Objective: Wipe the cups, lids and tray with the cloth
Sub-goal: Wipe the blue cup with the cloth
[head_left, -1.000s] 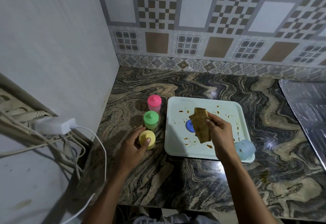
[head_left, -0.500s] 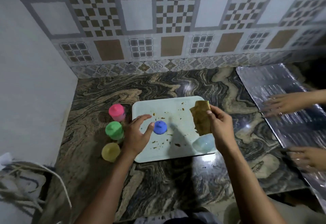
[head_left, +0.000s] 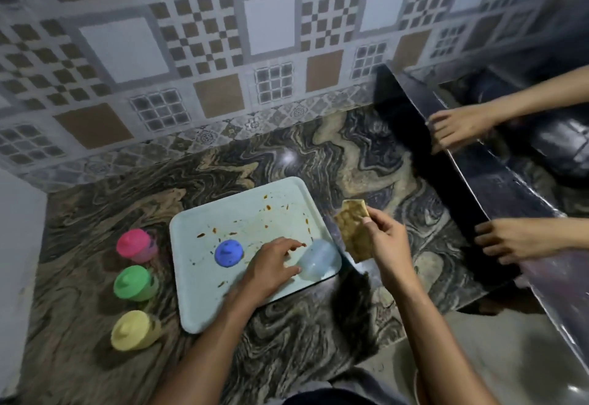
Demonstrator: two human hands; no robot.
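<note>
A pale tray (head_left: 204,306) with brown stains lies on the marble counter. On it sit a blue lid (head_left: 229,252) and a clear light-blue cup (head_left: 318,259) lying on its side at the tray's right corner. My left hand (head_left: 271,266) reaches over the tray, its fingers touching the clear cup. My right hand (head_left: 387,242) hovers right of the tray and pinches a brown cloth (head_left: 353,229) that hangs down. Left of the tray stand three lidded cups: pink (head_left: 135,245), green (head_left: 134,283) and yellow (head_left: 134,329).
Another person's two hands (head_left: 459,127) (head_left: 510,239) hold a shiny metal sheet (head_left: 497,188) on the right of the counter. A patterned tile wall (head_left: 255,38) runs behind. The counter's front edge (head_left: 398,334) lies just below the tray.
My left hand moved right across the tray from beside the blue lid to the clear cup. The camera swung further right. The other person's hands lifted the metal sheet.
</note>
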